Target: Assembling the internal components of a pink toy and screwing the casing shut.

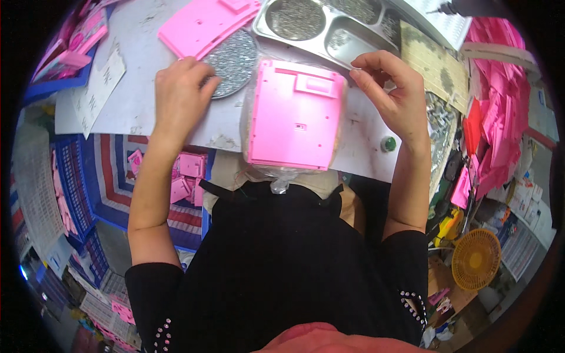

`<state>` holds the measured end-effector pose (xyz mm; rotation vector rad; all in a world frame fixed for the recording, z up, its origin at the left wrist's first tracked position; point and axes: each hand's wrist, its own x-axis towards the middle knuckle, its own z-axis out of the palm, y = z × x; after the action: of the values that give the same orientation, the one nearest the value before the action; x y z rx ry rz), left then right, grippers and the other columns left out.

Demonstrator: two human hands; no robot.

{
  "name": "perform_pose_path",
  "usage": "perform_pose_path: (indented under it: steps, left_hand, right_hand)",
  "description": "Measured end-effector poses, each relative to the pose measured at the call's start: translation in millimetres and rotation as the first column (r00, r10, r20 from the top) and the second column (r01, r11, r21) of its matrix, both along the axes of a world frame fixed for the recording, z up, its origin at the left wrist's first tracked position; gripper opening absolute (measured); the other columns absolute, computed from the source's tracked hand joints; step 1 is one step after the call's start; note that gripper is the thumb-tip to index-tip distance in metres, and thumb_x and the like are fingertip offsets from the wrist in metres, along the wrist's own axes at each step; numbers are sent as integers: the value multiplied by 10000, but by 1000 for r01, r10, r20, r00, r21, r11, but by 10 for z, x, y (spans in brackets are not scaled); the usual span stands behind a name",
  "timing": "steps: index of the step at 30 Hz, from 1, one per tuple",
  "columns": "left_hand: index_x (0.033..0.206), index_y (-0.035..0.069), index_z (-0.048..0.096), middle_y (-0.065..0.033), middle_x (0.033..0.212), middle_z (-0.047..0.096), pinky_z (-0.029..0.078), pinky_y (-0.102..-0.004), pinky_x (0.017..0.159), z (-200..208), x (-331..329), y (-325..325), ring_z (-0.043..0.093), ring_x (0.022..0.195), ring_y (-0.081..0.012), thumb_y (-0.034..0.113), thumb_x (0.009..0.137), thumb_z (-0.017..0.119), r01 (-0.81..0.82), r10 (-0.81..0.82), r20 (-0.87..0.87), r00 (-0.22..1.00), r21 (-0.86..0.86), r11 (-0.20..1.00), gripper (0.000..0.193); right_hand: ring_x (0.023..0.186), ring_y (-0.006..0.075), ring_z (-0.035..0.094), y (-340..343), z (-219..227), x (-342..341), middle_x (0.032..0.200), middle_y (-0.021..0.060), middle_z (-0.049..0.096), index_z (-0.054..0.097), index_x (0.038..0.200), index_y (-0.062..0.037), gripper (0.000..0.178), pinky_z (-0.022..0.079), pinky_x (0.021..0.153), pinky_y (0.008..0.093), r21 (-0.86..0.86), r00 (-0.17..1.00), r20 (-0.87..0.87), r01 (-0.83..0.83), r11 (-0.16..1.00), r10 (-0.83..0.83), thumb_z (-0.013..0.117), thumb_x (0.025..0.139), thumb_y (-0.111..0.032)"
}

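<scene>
In front of me a pink plastic panel [294, 117] with a raised rectangular part lies flat on a clear-wrapped pad at the table's front edge. My left hand [179, 94] is to its left, fingers curled at the rim of a round dish of small metal screws [232, 62], near the lower corner of another pink panel [203, 26]. Its fingertips are hidden. My right hand [391, 82] is raised right of the panel, thumb and index finger drawn close in a pinch. Anything between them is too small to make out.
A metal compartment tray [329, 42] holding small metal parts stands behind the panel. A black tool with a thin tip [450, 8] hangs at the far right. A small green-topped object [388, 143] lies right. Pink parts pile up at right [500, 100]; blue crates [112, 182] stand left.
</scene>
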<state>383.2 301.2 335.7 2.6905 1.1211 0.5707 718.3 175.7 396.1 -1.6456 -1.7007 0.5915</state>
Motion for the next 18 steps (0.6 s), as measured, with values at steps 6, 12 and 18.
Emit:
perform_pose_path:
  steps: [6, 12, 18]
  left_hand:
    - [889, 51, 710, -90, 824, 649, 461, -414, 699, 11, 39, 14, 643, 767, -302, 150, 898, 723, -26, 21, 137, 990, 32, 999, 100]
    - [828, 30, 680, -109, 761, 630, 439, -399, 647, 24, -13, 67, 593, 679, -303, 206, 915, 735, -109, 145, 205, 968, -178, 978, 204]
    - [890, -19, 708, -101, 753, 645, 454, -306, 619, 212, -193, -204, 558, 631, -175, 92, 879, 775, 75, 163, 322, 932, -615, 785, 131]
  right_hand:
    - [799, 214, 657, 605, -50, -558, 857, 72, 712, 730, 961, -51, 139, 532, 691, 367, 127, 938, 258, -268, 955, 229, 748, 873, -157]
    - [950, 333, 704, 1272, -380, -1359, 926, 138, 747, 762, 901, -49, 148, 582, 807, 451, -228, 626, 615, -441, 868, 480, 711, 834, -169]
    - [960, 319, 734, 1403, -203, -1476, 1009, 118, 763, 777, 971, -81, 177, 585, 766, 446, -418, 616, 565, -360, 834, 549, 657, 867, -160]
